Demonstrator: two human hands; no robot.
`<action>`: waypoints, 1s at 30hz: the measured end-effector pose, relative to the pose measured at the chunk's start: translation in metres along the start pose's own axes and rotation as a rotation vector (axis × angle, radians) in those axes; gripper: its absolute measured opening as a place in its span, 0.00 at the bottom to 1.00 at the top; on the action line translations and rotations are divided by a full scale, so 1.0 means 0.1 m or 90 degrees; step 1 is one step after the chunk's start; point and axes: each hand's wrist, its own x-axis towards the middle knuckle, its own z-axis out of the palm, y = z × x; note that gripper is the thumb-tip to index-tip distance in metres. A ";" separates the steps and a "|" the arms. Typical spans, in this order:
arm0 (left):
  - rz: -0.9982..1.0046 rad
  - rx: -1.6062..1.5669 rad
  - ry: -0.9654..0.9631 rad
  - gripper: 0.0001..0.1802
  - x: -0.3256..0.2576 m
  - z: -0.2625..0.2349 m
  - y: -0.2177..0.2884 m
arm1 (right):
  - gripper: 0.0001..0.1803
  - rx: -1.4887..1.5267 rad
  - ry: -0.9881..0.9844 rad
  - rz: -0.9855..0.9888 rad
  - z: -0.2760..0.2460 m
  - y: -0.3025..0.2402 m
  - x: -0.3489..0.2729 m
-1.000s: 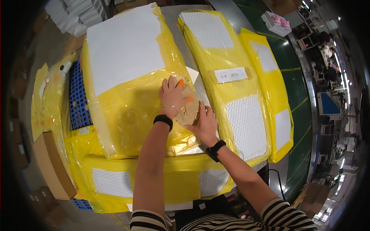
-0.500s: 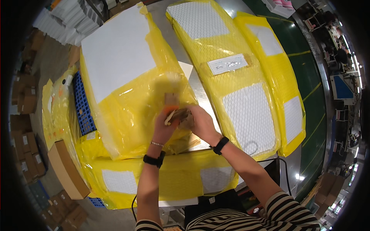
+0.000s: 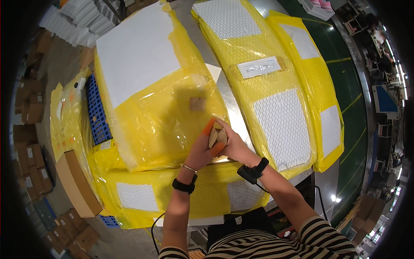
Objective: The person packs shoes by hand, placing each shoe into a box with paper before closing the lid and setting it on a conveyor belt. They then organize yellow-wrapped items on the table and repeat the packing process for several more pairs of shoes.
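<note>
While mostly hidden by fingers, small tan piece (image 3: pixel 217 136) pinched between left hand (image 3: pixel 202 149) and right hand (image 3: pixel 235 144), shape unclear.

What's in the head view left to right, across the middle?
Cardboard box → blue crate → big yellow bag → left hand → brown tape piece → right hand → yellow bag with label → far yellow bag.

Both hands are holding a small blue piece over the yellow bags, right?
Not blue. The head view shows the left hand and right hand together holding a small tan piece over the yellow bags.
</note>
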 end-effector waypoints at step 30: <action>0.203 0.660 0.092 0.17 0.81 -0.05 -0.37 | 0.23 0.416 0.215 0.226 -0.37 0.26 -0.78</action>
